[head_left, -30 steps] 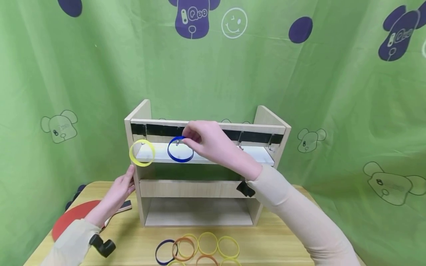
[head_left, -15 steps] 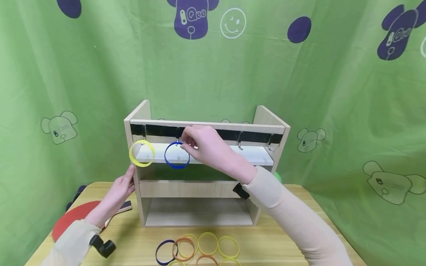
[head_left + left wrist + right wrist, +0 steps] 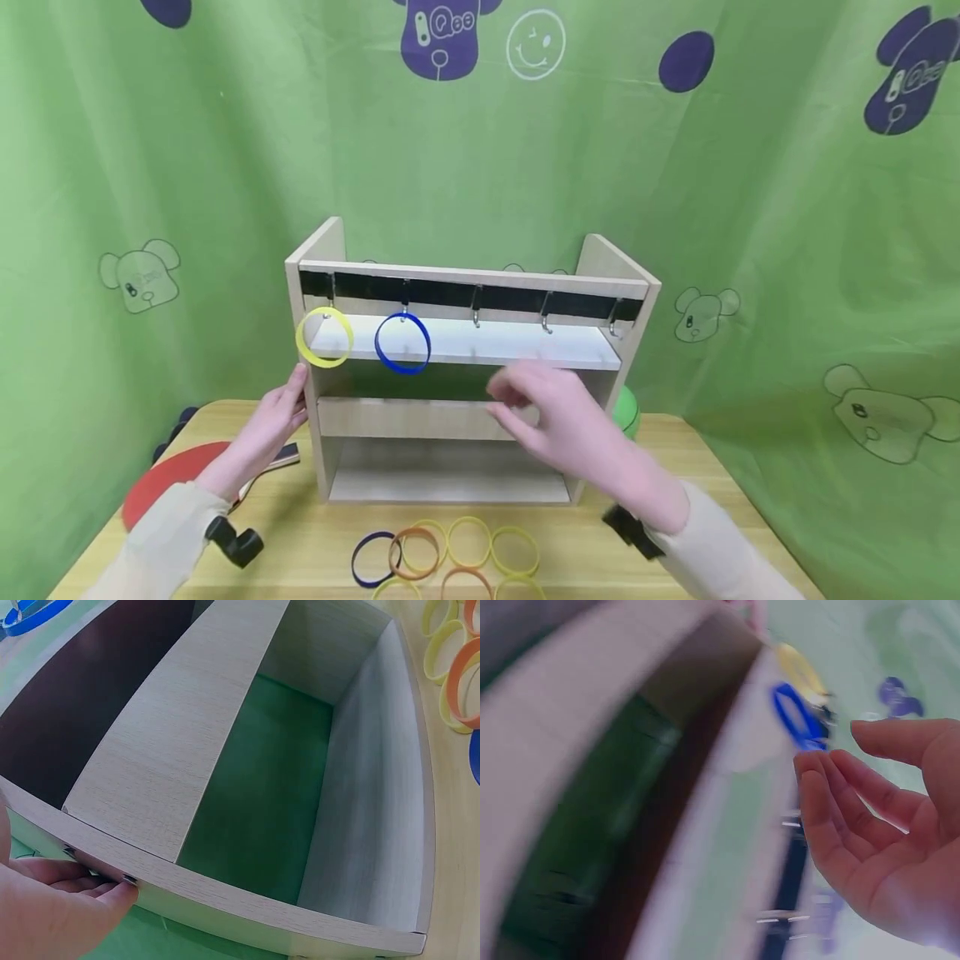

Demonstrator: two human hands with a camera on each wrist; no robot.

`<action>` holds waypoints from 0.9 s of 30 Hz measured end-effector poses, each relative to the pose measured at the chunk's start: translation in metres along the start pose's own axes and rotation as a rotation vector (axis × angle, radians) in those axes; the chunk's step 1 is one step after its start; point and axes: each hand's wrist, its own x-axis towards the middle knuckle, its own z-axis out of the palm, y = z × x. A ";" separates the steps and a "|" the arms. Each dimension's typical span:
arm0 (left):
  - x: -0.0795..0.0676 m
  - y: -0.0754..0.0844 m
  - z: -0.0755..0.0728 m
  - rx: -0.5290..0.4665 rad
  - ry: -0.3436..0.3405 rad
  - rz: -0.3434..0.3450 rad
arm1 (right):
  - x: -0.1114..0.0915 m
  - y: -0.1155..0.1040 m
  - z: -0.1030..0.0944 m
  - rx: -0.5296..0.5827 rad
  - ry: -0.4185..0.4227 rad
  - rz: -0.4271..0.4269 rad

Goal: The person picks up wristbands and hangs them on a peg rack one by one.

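Note:
My left hand point(image 3: 279, 410) rests against the outer left side of a small wooden shelf point(image 3: 416, 421); the left wrist view shows that hand's fingertips point(image 3: 120, 894) at the panel. From the leftmost metal hook hangs a yellow ring point(image 3: 348, 337), and a blue ring point(image 3: 429, 346) hangs from the hook beside it. My right hand point(image 3: 558, 417), fingers loosely bent and nothing between them, is in front of the shelf, below and right of the blue ring. In the right wrist view thumb and fingertips point(image 3: 810, 769) stand apart.
Several rings, among them an orange ring point(image 3: 415, 575), lie on the wooden table point(image 3: 600, 550) before the shelf. Bare hooks, including one hook point(image 3: 546, 323), line the black strip. A red table tennis paddle point(image 3: 168, 479) lies left; a green ball point(image 3: 626, 410) sits right.
My right hand has let go of the blue ring, which now hangs on the second hook, and has moved right and down. The left hand has stayed at the shelf's side.

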 end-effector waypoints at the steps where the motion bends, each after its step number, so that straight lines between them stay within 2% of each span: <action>1: 0.000 0.000 0.000 -0.004 -0.005 0.000 | -0.012 0.005 0.005 0.010 -0.013 0.022; 8: 0.000 0.001 0.002 -0.008 -0.015 0.010 | -0.090 0.046 0.056 0.044 -0.142 0.257; 15: -0.001 0.003 0.003 -0.002 -0.010 0.008 | -0.149 0.081 0.103 0.131 -0.198 0.401; 18: -0.001 0.002 0.002 0.018 -0.008 0.024 | -0.165 0.088 0.115 0.161 -0.250 0.460; 22: -0.001 0.001 0.002 0.017 -0.003 0.026 | -0.176 0.091 0.125 0.181 -0.314 0.513; 27: 0.000 0.002 0.002 0.001 -0.006 0.012 | -0.179 0.090 0.132 0.172 -0.338 0.509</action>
